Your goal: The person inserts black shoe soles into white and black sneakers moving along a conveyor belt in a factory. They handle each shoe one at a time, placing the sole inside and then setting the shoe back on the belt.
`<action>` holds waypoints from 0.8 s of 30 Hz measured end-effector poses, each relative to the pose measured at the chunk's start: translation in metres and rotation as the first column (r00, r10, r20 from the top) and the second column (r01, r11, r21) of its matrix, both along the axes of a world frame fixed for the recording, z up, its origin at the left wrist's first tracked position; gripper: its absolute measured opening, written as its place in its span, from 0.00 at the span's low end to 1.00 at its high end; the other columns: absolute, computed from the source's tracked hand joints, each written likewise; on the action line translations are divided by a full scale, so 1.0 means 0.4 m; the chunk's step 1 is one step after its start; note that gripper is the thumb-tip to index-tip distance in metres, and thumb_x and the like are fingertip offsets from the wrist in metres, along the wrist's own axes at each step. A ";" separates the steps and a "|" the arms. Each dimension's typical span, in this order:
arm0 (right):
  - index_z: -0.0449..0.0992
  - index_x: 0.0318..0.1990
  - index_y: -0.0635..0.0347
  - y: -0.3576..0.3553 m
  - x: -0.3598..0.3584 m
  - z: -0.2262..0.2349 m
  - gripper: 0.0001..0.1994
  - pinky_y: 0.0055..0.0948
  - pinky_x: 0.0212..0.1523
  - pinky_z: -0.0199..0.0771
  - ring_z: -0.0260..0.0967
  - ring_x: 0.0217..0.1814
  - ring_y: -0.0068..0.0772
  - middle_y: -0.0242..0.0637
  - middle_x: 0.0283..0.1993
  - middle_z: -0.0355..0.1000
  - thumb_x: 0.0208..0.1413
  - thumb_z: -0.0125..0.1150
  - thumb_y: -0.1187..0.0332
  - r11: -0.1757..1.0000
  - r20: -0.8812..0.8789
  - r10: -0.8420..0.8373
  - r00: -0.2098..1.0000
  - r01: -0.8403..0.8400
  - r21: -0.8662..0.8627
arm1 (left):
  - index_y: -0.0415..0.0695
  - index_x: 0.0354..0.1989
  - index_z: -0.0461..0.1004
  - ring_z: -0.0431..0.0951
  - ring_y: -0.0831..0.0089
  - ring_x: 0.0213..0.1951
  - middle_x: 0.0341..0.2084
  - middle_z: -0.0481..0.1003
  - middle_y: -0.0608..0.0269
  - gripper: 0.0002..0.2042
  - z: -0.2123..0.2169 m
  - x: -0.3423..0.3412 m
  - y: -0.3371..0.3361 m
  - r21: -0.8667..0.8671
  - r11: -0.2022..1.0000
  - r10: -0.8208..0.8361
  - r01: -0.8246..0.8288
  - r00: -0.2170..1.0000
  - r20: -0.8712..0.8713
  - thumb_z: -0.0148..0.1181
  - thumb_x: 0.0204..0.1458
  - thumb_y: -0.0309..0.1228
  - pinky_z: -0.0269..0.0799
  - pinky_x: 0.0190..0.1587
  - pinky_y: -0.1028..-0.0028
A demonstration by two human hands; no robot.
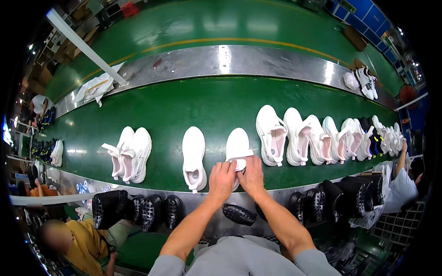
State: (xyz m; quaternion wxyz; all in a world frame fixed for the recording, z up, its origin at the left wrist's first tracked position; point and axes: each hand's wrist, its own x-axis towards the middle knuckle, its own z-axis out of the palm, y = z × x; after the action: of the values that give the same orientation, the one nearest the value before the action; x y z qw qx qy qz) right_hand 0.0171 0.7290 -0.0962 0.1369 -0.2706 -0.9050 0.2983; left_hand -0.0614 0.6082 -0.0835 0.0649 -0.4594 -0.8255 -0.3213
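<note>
Both my hands are on one white shoe [237,140], its toe pointing away from me. My left hand [223,178] has its fingers curled at the left of the opening, and my right hand [251,175] grips at the right, by the raised white tongue [241,158]. My hands cover most of the heel. Just left lies another white shoe [194,149], toe away, its pale insole showing. Farther left a pair of white shoes [138,154] rests side by side. To the right stands a white shoe [270,131] with a pinkish lining.
The green belt [170,103] runs crosswise, with a metal ledge [258,60] beyond it. More white shoes [317,138] line the right. Black shoe forms [172,209] stand along the near edge. A person in yellow [85,244] sits at lower left; another person's arm [402,156] reaches in at right.
</note>
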 end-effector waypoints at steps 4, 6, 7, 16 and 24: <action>0.73 0.51 0.67 -0.056 0.032 0.001 0.20 0.58 0.47 0.75 0.76 0.45 0.67 0.62 0.42 0.77 0.58 0.63 0.60 0.964 0.315 -0.122 0.941 0.189 -0.190 | 0.45 0.55 0.75 0.72 0.58 0.37 0.33 0.70 0.56 0.21 0.005 -0.032 -0.021 -0.165 0.980 -0.119 0.107 0.991 -0.059 0.61 0.49 0.26 0.67 0.40 0.61; 0.76 0.42 0.66 -0.072 0.041 -0.018 0.18 0.60 0.41 0.77 0.79 0.36 0.69 0.63 0.31 0.78 0.63 0.57 0.56 0.965 0.337 -0.121 0.934 0.190 -0.179 | 0.48 0.58 0.74 0.71 0.58 0.36 0.32 0.70 0.56 0.25 0.029 -0.034 -0.040 -0.162 0.969 -0.197 0.186 0.978 -0.060 0.60 0.47 0.24 0.66 0.38 0.61; 0.75 0.41 0.67 -0.068 0.030 -0.031 0.18 0.59 0.41 0.78 0.79 0.36 0.69 0.63 0.31 0.78 0.63 0.56 0.56 0.969 0.332 -0.115 0.936 0.179 -0.169 | 0.48 0.58 0.74 0.71 0.58 0.36 0.32 0.70 0.56 0.24 0.039 -0.042 -0.033 -0.182 0.968 -0.190 0.172 0.978 -0.085 0.60 0.48 0.24 0.66 0.38 0.61; 0.73 0.40 0.71 -0.071 0.008 -0.060 0.19 0.59 0.42 0.78 0.78 0.37 0.69 0.66 0.32 0.77 0.66 0.52 0.57 0.968 0.358 -0.084 0.930 0.162 -0.194 | 0.37 0.44 0.77 0.73 0.59 0.45 0.43 0.74 0.54 0.15 0.030 -0.086 -0.037 -0.278 0.873 -0.459 0.400 0.868 -0.191 0.59 0.47 0.28 0.72 0.48 0.65; 0.73 0.51 0.70 -0.076 0.047 -0.050 0.21 0.51 0.40 0.80 0.79 0.37 0.63 0.60 0.35 0.79 0.58 0.62 0.60 0.904 0.144 -0.003 0.990 0.064 -0.422 | 0.37 0.43 0.78 0.74 0.56 0.46 0.42 0.75 0.55 0.15 0.048 0.002 -0.073 -0.117 0.936 -0.345 0.331 0.929 -0.132 0.62 0.45 0.26 0.71 0.46 0.62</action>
State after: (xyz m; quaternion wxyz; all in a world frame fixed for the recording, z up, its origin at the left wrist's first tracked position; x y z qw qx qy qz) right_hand 0.0358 0.6985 -0.1164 0.0160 -0.3297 -0.8208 0.4662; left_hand -0.0605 0.5791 -0.0644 0.0491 -0.6203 -0.7407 -0.2534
